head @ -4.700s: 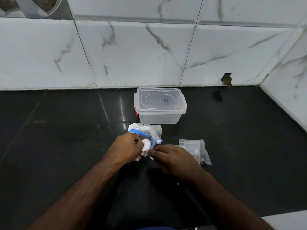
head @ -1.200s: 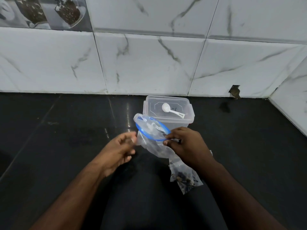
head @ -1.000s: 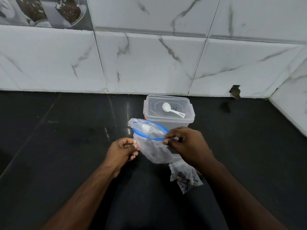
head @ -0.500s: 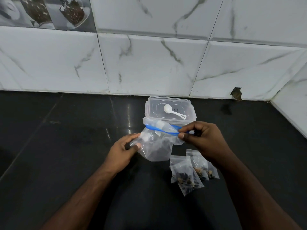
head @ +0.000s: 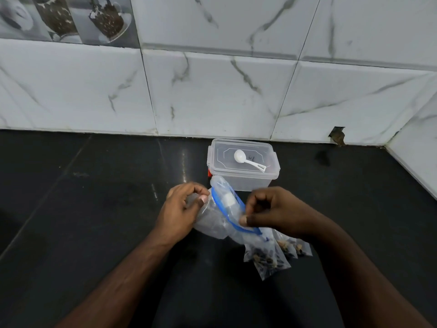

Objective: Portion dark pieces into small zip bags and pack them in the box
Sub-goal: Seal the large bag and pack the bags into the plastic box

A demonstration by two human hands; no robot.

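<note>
Both hands pinch the large zip bag [head: 220, 216] mid-frame: left hand [head: 182, 209] its body, right hand [head: 272, 211] the blue zip strip, which slants from upper left to lower right.

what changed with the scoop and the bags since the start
The white scoop left the hands and now lies on the box lid. Both hands, left hand and right hand, now pinch the blue-zip bag. Small filled bags remain on the counter; box still closed.

Left hand [head: 182, 209] and right hand [head: 272, 209] were bare; forearms uncovered, with no sleeves, rings or watch seen.
</note>
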